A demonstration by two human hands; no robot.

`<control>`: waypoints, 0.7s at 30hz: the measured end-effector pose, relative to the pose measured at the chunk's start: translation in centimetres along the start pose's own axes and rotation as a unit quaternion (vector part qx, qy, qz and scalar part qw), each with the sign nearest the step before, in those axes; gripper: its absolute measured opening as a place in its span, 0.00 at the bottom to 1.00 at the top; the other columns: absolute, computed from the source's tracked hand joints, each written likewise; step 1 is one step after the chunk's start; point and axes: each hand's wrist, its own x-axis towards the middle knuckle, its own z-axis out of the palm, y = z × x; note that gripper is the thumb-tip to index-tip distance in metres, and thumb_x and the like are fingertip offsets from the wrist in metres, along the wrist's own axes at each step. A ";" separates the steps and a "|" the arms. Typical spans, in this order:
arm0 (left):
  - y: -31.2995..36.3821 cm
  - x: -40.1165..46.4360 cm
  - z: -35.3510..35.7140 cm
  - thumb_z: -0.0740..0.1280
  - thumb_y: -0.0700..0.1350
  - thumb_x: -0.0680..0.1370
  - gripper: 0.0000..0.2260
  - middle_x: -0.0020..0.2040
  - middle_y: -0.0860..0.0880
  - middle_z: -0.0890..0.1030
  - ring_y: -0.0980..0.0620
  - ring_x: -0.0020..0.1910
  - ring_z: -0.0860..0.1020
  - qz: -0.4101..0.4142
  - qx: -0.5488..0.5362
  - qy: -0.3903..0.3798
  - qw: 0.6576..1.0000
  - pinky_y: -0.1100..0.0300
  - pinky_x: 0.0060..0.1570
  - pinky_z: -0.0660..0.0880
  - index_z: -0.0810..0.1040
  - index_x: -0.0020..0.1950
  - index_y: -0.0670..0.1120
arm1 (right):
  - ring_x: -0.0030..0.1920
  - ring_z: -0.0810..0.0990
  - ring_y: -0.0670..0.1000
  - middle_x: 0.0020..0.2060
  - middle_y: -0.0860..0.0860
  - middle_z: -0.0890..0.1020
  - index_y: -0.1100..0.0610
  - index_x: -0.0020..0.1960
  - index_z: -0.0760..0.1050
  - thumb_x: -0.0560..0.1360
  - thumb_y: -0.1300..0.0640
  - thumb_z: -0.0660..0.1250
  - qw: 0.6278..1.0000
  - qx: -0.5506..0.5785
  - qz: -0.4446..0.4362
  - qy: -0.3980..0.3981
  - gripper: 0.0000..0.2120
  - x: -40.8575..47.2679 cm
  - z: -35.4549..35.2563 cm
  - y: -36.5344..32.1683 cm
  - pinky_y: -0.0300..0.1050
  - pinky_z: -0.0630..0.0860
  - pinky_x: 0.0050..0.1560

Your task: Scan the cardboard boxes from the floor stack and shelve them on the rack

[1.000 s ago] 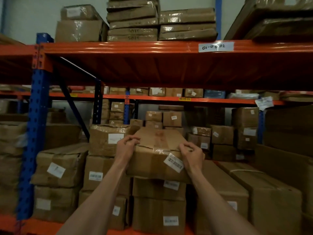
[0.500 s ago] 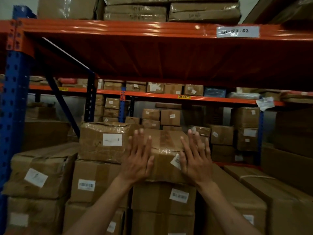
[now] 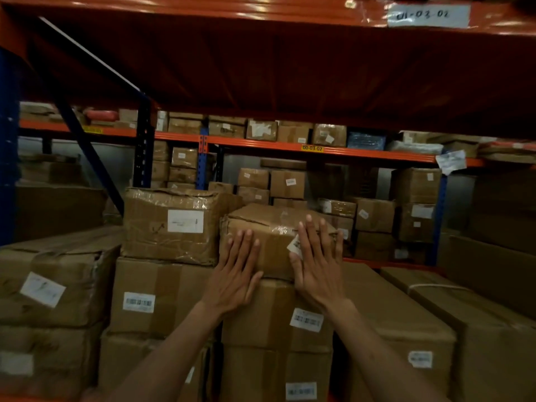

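A taped brown cardboard box [image 3: 275,227] lies on top of a stack of boxes inside the rack's lower bay. My left hand [image 3: 236,271] presses flat against its front face with straight fingers. My right hand [image 3: 317,262] presses the front face too, fingers straight, partly covering the box's white barcode label [image 3: 294,245]. The box below it [image 3: 278,314] carries its own barcode label. The orange shelf beam [image 3: 261,7] of the rack runs overhead.
A larger taped box [image 3: 171,224] sits just left of the pushed box. Long cartons [image 3: 406,329] fill the right side. Stacked boxes [image 3: 52,285] stand at the left beside a blue upright [image 3: 8,146]. Behind, a second rack [image 3: 290,146] holds several boxes.
My hands let go of the box's top edge and went flat on its front. The box has slid deeper onto the stack, and my view has moved closer and lower.
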 end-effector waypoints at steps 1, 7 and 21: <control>0.0 0.0 0.1 0.51 0.56 0.83 0.32 0.80 0.36 0.48 0.39 0.80 0.49 -0.002 -0.003 -0.003 1.000 0.43 0.78 0.43 0.44 0.80 0.40 | 0.82 0.49 0.59 0.83 0.56 0.50 0.57 0.83 0.51 0.84 0.44 0.49 1.000 0.001 -0.008 -0.002 0.32 0.0 0.0 0.1 0.68 0.43 0.78; 0.0 -0.6 0.9 0.50 0.57 0.83 0.32 0.80 0.37 0.48 0.38 0.80 0.49 -0.008 -0.006 -0.026 1.000 0.42 0.77 0.46 0.45 0.81 0.41 | 0.82 0.49 0.57 0.83 0.55 0.51 0.57 0.83 0.52 0.84 0.44 0.51 0.999 -0.016 -0.025 -0.017 0.32 -0.1 0.2 0.7 0.68 0.42 0.78; 1.4 -3.0 -1.0 0.44 0.58 0.84 0.31 0.81 0.38 0.42 0.41 0.80 0.43 -0.023 0.001 -0.154 0.988 0.45 0.77 0.44 0.45 0.81 0.41 | 0.82 0.38 0.59 0.82 0.57 0.38 0.57 0.83 0.39 0.84 0.41 0.49 0.987 -0.016 0.048 -0.155 0.36 -5.0 -1.4 -1.4 0.62 0.39 0.80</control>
